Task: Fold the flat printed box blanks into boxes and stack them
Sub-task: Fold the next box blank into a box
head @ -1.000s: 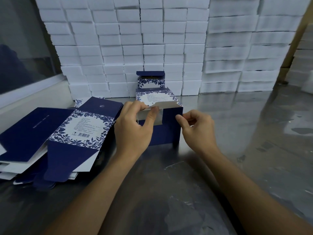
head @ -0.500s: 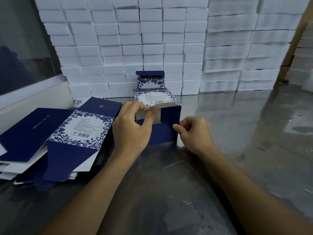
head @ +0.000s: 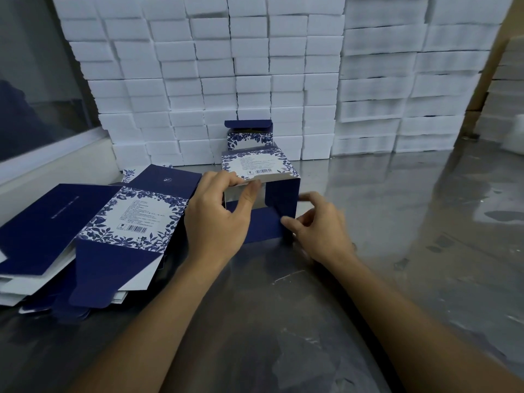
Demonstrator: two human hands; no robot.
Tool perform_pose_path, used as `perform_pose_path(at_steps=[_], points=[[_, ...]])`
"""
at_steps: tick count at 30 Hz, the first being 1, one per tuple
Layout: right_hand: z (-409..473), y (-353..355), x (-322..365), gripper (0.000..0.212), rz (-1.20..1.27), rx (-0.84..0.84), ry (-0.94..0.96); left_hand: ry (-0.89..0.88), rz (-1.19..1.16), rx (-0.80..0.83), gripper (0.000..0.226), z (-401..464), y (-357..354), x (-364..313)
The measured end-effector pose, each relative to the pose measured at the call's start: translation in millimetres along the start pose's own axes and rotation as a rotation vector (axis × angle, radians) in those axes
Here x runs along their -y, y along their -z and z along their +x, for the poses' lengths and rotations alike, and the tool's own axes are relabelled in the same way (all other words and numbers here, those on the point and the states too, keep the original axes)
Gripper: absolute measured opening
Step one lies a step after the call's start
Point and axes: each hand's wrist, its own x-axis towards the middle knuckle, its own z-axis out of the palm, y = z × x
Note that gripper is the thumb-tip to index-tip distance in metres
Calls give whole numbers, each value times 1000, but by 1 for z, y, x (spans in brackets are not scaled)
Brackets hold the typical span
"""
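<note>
Two hands work one half-made box (head: 259,194), which stands on the steel worktop (head: 397,222) just right of the pile of flat blanks (head: 107,231) and in front of a finished box (head: 249,136) by the white wall of foam blocks (head: 226,66). The left hand (head: 218,219) pinches the near edge of the printed top panel between thumb and forefinger, fingers curled; the right hand (head: 317,225) has its thumb on the lower right corner of the near flap and its fingers curled round the side wall. To close this end well, I would say the left should hold the top square while the right creases the bottom flap cleanly along its score and swings it up, side flap tucked in first, so nothing buckles or springs out. Against half a second ago, the right hand sits further round the corner, with fingers spread more behind the side wall, and the side flap shows turned further inward; the left hand's pinch is unchanged.
</note>
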Motion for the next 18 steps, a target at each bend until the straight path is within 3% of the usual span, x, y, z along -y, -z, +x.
perform_pose_path(at_steps=[3, 6, 10, 15, 18], points=[[-3, -1, 10, 54, 111, -68, 138, -1, -20, 26, 28, -1, 0, -2], [-2, -3, 15, 45, 249, -105, 213, -17, -42, 75, 29, -2, -3, -5], [0, -6, 15, 28, 310, -171, 237, -8, -103, 117, 31, -4, -4, -7], [3, -3, 18, 27, 365, -217, 232, 67, -288, 282, 38, -11, -6, -8], [4, 0, 20, 27, 387, -212, 219, 126, -303, 336, 56, -17, -14, -2]])
